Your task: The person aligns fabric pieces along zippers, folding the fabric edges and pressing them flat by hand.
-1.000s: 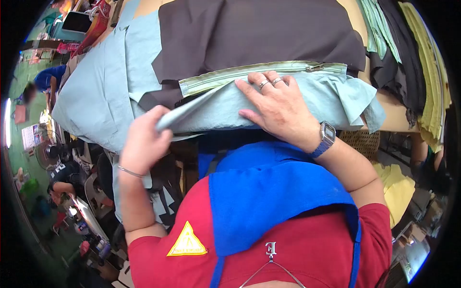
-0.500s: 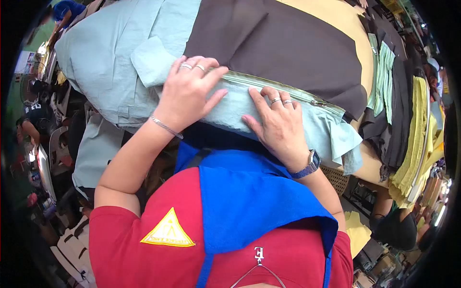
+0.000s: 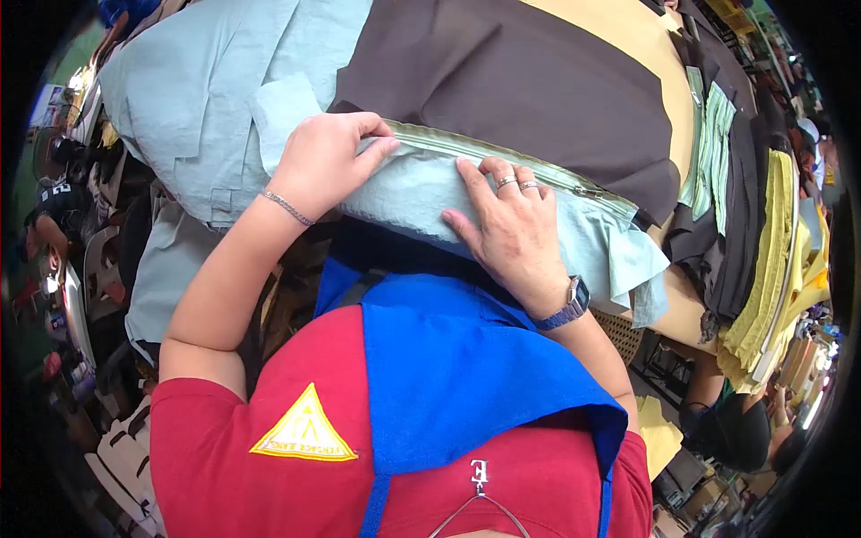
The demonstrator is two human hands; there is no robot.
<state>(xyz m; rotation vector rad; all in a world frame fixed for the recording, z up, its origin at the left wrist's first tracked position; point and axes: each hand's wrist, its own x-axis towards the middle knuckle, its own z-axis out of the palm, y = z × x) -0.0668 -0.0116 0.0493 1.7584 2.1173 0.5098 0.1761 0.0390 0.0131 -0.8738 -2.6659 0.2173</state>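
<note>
A long zipper point(image 3: 502, 158) with pale green tape runs between a dark brown fabric piece point(image 3: 538, 81) and a pale blue-green fabric point(image 3: 413, 193). Thumb and fingers of my left hand point(image 3: 327, 161) are pinched together at the zipper's left end, and the exact grip is partly hidden. My right hand point(image 3: 520, 220), wearing rings and a watch, lies with fingers apart on the pale fabric just below the zipper. The metal zipper slider point(image 3: 587, 192) rests near the right end, beyond my right fingers.
More pale fabric point(image 3: 179, 90) spreads over the left of the tan table surface point(image 3: 610, 27). Green-striped strips point(image 3: 715, 143), dark cloth and a yellow fabric stack point(image 3: 762, 260) lie at the right. A person's arm point(image 3: 51, 235) shows at far left.
My left hand has turned and closed from spread fingers into a pinch at the zipper's left end. My right hand has stayed on the fabric, nearly unmoved.
</note>
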